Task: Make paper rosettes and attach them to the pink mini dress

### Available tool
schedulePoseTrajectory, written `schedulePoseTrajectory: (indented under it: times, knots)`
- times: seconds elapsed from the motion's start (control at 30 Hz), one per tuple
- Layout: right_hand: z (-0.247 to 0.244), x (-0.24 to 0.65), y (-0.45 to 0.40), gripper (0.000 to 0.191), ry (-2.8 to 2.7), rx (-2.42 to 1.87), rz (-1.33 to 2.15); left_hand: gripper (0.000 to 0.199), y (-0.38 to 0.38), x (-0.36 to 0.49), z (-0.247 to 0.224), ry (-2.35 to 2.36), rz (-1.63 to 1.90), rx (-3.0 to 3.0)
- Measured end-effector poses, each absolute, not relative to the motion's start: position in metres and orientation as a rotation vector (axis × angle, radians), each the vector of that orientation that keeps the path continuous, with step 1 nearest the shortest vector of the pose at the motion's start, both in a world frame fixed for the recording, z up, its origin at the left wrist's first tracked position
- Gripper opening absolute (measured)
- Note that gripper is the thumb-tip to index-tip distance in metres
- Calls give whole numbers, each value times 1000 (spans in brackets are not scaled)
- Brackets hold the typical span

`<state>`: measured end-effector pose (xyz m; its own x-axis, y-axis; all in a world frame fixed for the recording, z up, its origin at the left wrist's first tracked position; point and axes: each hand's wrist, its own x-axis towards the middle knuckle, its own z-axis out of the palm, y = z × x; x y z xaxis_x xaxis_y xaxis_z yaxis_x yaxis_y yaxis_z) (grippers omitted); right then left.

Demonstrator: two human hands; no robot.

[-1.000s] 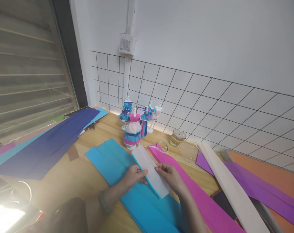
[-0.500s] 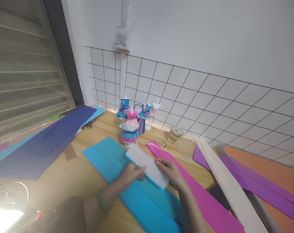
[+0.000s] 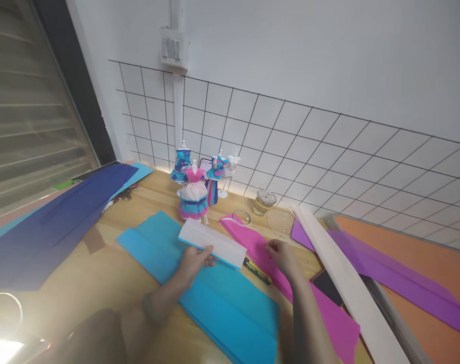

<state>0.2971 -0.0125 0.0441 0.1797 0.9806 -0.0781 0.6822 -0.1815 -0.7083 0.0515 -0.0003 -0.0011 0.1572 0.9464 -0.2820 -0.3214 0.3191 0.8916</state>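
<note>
The big blue sheet (image 3: pixel 230 313) lies on the wood table (image 3: pixel 108 283). Over its far part is the folded white piece (image 3: pixel 215 240), which has a thin blue edge on its near side. The left hand (image 3: pixel 194 263) holds that near edge, thumb on top, with the fingers clamped on it. The white piece's right end pokes out past the blue sheet's right edge.

The right hand (image 3: pixel 282 255) is off to the right of the blue sheet, over the pink strip (image 3: pixel 328 313). Its fingers are curled in, but I can't tell if they pinch anything.

Just right of the blue sheet is a yellow and black tool (image 3: pixel 258 271), in the thin gap before the pink strip. That side is tight.

Left of the blue sheet, a wide patch of wood shows, up to the dark blue sheet (image 3: pixel 71 212). Past the blue sheet's far edge stand little dressed dolls (image 3: pixel 194 192), close to the white piece's far corner.
</note>
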Motion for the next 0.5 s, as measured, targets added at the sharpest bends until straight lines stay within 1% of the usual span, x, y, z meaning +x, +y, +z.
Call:
schedulePoseTrajectory:
  times: [0.17, 0.3, 0.5]
  knots:
    - [34, 280, -17, 5, -1698, -2052, 798, 26, 1, 50, -3, 937, 1093, 768]
    - [26, 267, -16, 9, -1768, -2121, 802, 24, 1, 48, -4, 905, 1092, 729]
    - [25, 267, -14, 9, -1822, -2107, 845, 23, 1, 47, -4, 850, 1096, 642]
